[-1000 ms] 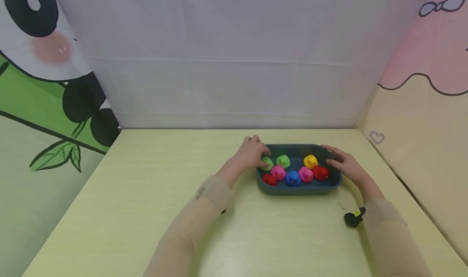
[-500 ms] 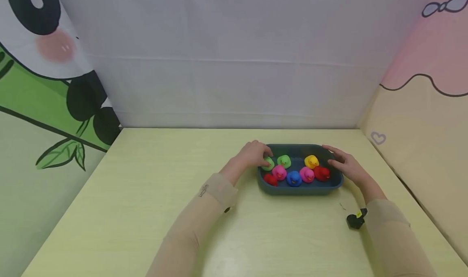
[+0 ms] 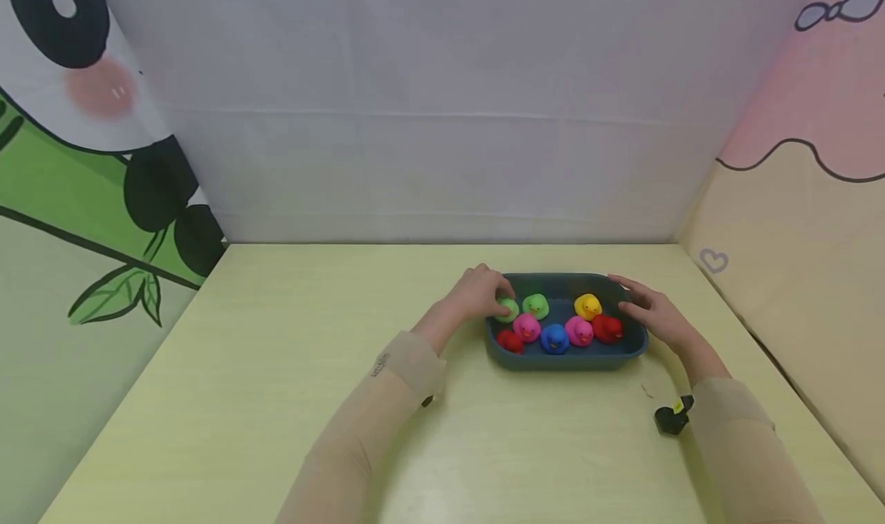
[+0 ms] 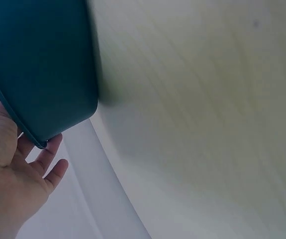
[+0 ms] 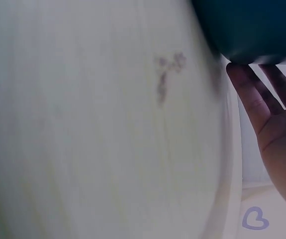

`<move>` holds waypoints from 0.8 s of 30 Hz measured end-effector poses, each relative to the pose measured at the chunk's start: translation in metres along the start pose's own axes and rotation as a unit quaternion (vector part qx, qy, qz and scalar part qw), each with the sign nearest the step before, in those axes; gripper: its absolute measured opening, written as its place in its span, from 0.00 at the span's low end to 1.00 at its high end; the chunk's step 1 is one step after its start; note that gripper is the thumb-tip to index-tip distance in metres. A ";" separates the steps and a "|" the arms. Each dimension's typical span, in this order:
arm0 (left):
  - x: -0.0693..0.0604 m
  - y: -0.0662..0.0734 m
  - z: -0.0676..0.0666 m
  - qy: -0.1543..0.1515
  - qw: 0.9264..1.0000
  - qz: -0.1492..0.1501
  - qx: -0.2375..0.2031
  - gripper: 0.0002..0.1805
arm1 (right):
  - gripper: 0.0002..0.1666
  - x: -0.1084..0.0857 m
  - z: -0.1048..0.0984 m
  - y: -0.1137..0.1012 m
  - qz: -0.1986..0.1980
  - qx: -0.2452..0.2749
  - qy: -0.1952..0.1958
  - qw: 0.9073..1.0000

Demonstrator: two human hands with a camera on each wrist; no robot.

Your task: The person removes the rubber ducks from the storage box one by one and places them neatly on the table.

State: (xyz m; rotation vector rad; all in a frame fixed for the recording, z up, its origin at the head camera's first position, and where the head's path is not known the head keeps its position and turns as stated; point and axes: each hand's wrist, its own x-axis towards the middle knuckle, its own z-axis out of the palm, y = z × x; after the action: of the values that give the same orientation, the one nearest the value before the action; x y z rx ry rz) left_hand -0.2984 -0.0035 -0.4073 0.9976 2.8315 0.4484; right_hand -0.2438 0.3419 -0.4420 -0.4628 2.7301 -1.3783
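Observation:
In the head view, a blue-green oval tray stands on the table, holding several rubber ducks. My left hand reaches over its left end, thumb and index finger pinching a light green duck. Another green duck sits beside it. At the right end my right hand grips the rim, its thumb inside and fingers outside. The left wrist view has fingers curled outside the tray. Fingers touch the tray's outer wall in the right wrist view.
Pink, blue, yellow and red ducks also lie in the tray. A black device hangs by the right cuff. The wooden table meets a white back wall and decorated side panels.
My left hand has lowered slightly, and its fingers have closed in around the light green duck. My right hand stays at the tray's right end; the tray and ducks look unmoved.

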 end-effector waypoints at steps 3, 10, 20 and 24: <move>-0.001 0.000 0.000 0.019 1.000 0.005 -0.004 0.14 | 0.31 0.001 -0.001 0.002 0.000 -0.007 0.002 1.000; -0.006 -0.001 0.000 0.078 0.997 0.017 -0.009 0.15 | 0.30 0.003 -0.002 0.004 -0.005 -0.008 0.004 1.000; -0.009 -0.001 -0.004 0.136 0.989 0.039 -0.036 0.15 | 0.31 0.003 -0.003 0.003 0.008 -0.016 -0.002 1.000; -0.014 0.002 -0.009 0.138 0.989 0.037 -0.042 0.16 | 0.31 0.005 -0.002 0.005 0.013 -0.018 -0.003 1.000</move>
State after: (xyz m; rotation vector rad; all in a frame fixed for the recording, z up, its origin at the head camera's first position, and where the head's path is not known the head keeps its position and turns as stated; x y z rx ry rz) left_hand -0.2878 -0.0132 -0.3980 1.1059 2.9891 0.7646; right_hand -0.2500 0.3449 -0.4445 -0.4307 2.7496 -1.3215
